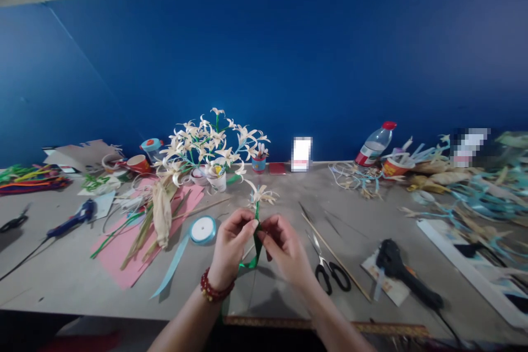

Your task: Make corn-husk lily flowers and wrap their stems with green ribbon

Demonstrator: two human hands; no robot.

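Near the table's front, my left hand [234,237] pinches the green stem of a cream-coloured artificial flower [261,194], which stands upright above my fingers. Just to the right, my right hand [284,241] has thumb and forefinger closed on a green ribbon [258,250] at that stem. The ribbon's loose end hangs between my hands and curls towards the tabletop. Left of my hands lies a roll of light blue ribbon [202,230] with its tail pulled out. Black-handled scissors [332,275] and a thin wooden stick [336,256] lie on my right.
Similar flowers [202,146] fill white cups at the back. Pink paper [119,256] with dried husks [161,214] is on the left, beside a blue glue gun [72,219]. A black glue gun [406,274] rests at the right; a plastic bottle [374,146] leans behind.
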